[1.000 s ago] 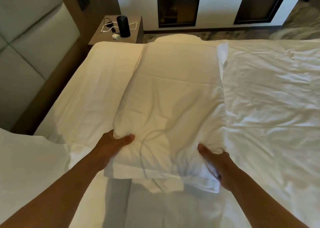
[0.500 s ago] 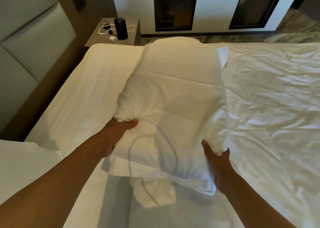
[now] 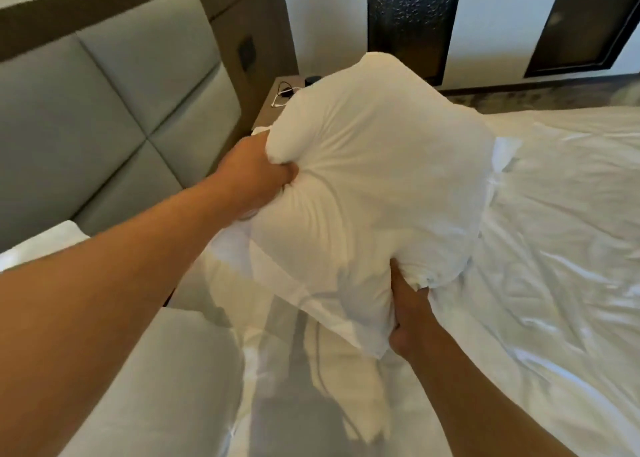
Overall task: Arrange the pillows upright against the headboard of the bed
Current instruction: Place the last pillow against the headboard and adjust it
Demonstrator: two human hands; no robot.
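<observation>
I hold the pillow (image 3: pixel 374 186) lifted over the bed (image 3: pixel 554 248), right of the headboard (image 3: pixel 104 117). My left hand (image 3: pixel 256 172) clenches its left edge, my right hand (image 3: pixel 412 318) its near corner. It looks light, soft and saggy; the edges give the best grip.

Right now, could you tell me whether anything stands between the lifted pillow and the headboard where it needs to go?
Nothing visible does. The pillow is held in the left hand and right hand, and the padded headboard to its left is bare, with only open bed sheet between them.
</observation>
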